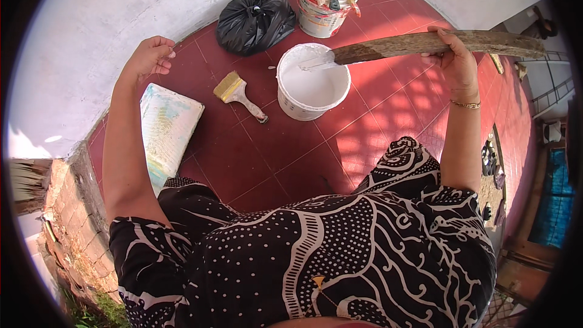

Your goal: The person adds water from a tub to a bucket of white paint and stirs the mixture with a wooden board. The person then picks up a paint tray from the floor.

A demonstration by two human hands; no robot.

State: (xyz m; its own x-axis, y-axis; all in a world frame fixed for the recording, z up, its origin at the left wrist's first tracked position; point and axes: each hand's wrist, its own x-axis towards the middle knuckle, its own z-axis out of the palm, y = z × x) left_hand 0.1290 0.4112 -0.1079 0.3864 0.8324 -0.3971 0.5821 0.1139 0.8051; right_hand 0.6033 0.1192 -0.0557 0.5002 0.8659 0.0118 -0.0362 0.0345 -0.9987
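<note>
1. Plainly, your right hand (452,58) wraps round a wooden stick (388,48), its whitened end reaching inside the white bucket (313,109).
2. Your left hand (155,56), half-curled and holding nothing, hangs toward the left edge of the red floor (273,164).
3. White paint (306,85) fills part of the bucket; 1 wide brush (246,100) lies just left.
4. A black bag (255,24) sits by the floor's far edge.

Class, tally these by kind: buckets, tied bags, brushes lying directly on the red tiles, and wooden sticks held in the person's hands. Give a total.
Buckets: 2 (open white bucket, paint-stained pale bucket with tools on top)
Tied bags: 1 (black plastic bag)
Brushes on tiles: 1 (wide flat yellow-bristled brush)
Held sticks: 1 (long brown wooden stick)
Total: 5
</note>
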